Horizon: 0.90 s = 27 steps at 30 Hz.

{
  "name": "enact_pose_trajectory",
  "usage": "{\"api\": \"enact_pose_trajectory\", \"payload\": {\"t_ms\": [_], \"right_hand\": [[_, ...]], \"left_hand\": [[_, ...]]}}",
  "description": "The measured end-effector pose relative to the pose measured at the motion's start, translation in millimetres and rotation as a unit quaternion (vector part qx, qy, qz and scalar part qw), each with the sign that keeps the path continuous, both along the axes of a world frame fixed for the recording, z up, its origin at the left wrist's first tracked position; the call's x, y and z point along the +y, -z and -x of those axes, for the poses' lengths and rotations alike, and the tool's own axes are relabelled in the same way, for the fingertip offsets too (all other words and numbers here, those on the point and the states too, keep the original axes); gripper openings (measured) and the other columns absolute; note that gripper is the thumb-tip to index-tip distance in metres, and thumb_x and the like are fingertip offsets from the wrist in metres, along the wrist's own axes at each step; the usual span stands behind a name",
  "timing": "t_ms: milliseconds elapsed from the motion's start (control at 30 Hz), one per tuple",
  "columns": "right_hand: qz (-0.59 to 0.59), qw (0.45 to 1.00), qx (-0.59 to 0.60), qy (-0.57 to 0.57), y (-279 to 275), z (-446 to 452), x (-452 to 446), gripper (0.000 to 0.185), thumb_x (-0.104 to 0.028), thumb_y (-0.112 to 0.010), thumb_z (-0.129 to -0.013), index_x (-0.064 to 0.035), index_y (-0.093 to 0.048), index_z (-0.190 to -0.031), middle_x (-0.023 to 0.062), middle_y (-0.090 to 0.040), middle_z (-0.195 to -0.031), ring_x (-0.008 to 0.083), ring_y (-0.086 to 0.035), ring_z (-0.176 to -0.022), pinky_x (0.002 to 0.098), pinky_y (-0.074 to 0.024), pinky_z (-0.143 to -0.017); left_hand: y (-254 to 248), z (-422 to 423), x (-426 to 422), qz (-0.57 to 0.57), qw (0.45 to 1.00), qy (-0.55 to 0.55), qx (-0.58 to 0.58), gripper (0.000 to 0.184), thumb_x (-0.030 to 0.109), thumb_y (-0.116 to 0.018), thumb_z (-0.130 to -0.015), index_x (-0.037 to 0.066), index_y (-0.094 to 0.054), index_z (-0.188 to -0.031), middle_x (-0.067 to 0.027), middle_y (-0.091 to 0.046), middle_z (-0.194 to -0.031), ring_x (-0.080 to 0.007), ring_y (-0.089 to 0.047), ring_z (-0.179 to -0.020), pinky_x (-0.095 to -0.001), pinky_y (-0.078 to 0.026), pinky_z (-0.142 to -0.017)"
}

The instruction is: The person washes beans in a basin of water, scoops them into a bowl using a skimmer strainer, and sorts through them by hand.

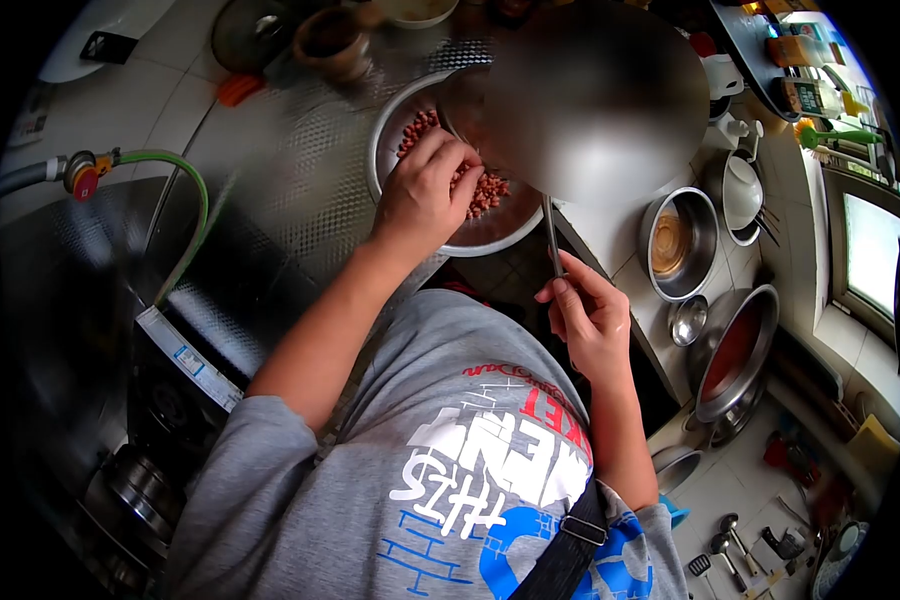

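A round steel basin (377,160) holds reddish-brown peanuts (488,193). My left hand (425,195) reaches into it, fingers curled and pinched together among the peanuts, with the tips partly hidden. My right hand (588,305) is closed round a thin metal handle (551,235), just outside the basin's near right side. Upward, that handle disappears behind a large blurred patch, so the tool's kind is not certain. A dark rounded metal surface (462,105) shows over the basin's far right part, beside the blur.
On the right counter stand a steel bowl (658,255), a small metal bowl (688,320) and a larger basin (705,400). A gas hose (202,200) and stove (170,400) are at left. Ladles (735,540) hang low right. Bottles (805,97) line a shelf.
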State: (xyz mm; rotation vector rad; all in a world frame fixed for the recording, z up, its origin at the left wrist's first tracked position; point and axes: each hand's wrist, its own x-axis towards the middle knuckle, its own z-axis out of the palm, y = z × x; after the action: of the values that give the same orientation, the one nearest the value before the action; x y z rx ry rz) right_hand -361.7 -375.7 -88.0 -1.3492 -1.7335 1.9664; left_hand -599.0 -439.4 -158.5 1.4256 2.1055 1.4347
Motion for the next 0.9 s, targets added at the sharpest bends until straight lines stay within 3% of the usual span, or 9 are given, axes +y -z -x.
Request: {"api": "enact_pose_trajectory", "payload": {"t_ms": [300,500,900], "right_hand": [[0.059,0.998,0.019,0.0,-1.3,-0.4,0.7,0.035,0.001,-0.054,-0.103,0.006,-0.06,-0.137,0.0052,-0.068,-0.085,0.0061,-0.051,-0.056,0.0215,-0.0405,-0.051],[0.12,0.993,0.01,0.018,-8.4,-4.7,3.7,0.037,-0.002,-0.053,-0.104,0.0067,-0.057,-0.139,0.0058,-0.068,-0.087,0.0075,-0.051,-0.056,0.023,-0.0399,-0.05],[0.183,0.98,0.045,0.057,-9.8,-22.7,2.8,0.036,-0.003,-0.052,-0.104,0.0081,-0.056,-0.138,0.0069,-0.068,-0.087,0.0086,-0.053,-0.058,0.0232,-0.0422,-0.05]], "left_hand": [[7.5,-3.3,0.8,0.018,0.993,0.039,0.114,0.012,0.001,-0.073,-0.085,0.002,-0.064,-0.094,-0.0121,-0.063,-0.094,-0.0328,-0.066,-0.084,-0.0424,-0.053,-0.073],[8.1,-6.3,-3.0,-0.015,0.996,-0.015,0.088,0.011,0.0,-0.069,-0.089,0.001,-0.062,-0.097,-0.0126,-0.063,-0.094,-0.0329,-0.065,-0.08,-0.0409,-0.053,-0.07],[-5.8,-18.6,-9.6,-0.02,0.997,-0.06,-0.034,0.007,0.002,-0.069,-0.092,0.0,-0.065,-0.097,-0.0074,-0.065,-0.085,-0.0154,-0.056,-0.065,-0.0306,-0.047,-0.061]]}}
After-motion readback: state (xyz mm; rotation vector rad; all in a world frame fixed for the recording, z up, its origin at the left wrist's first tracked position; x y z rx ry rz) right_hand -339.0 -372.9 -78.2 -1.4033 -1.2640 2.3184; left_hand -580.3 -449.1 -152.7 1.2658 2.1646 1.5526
